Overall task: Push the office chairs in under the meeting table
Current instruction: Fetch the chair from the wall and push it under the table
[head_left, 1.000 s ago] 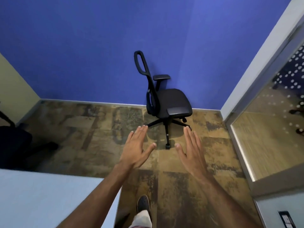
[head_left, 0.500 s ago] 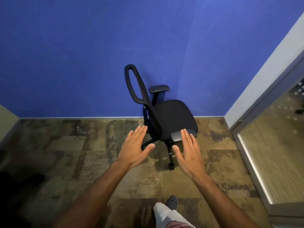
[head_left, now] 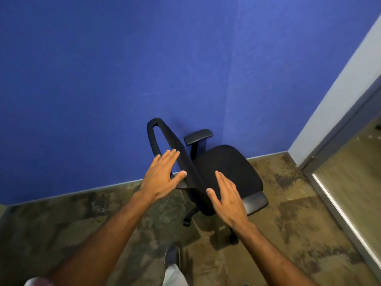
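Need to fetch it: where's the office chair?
Head view, centre: the office chair stands in the blue wall corner, just beyond both open hands.

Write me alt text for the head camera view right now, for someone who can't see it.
Two bare hands, left hand and right hand, reach open-palmed toward the backrest of a black office chair standing in the corner of a blue wall. The chair sits on patterned brown carpet, with a glass door at right.
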